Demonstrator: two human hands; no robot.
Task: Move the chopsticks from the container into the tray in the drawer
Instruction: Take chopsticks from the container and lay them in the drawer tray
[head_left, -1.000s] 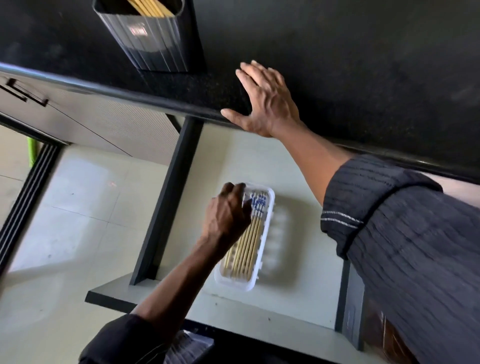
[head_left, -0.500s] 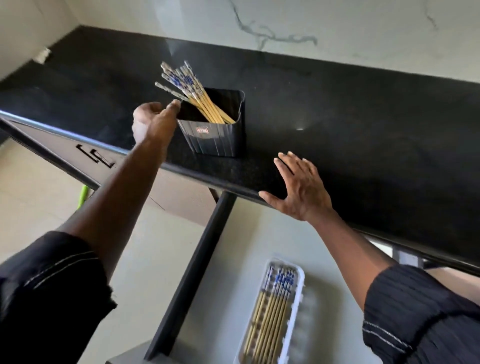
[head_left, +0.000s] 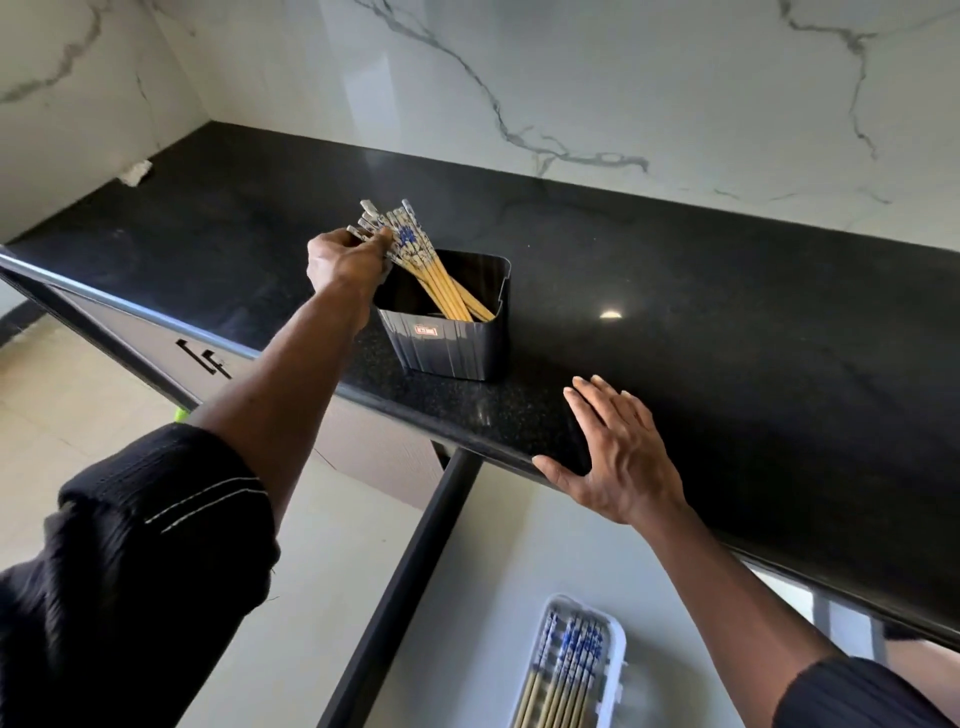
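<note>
black counter (head_left: 727, 338) carries a dark container (head_left: 447, 348); the pale drawer (head_left: 493, 571) below bears a white tray (head_left: 619, 639).

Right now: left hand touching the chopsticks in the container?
Touching. Head view: left hand pinches the patterned tops of the chopsticks above the container.

the container (head_left: 452, 338) stands on the counter (head_left: 727, 322) near its front edge; the chopsticks (head_left: 415, 254) in it lean left, their tops gripped by the left hand (head_left: 345, 260). right of it the right hand (head_left: 618, 457) lies on the counter edge. below, the tray (head_left: 618, 642), holding more chopsticks (head_left: 563, 665), lies in the drawer (head_left: 498, 561).
</note>
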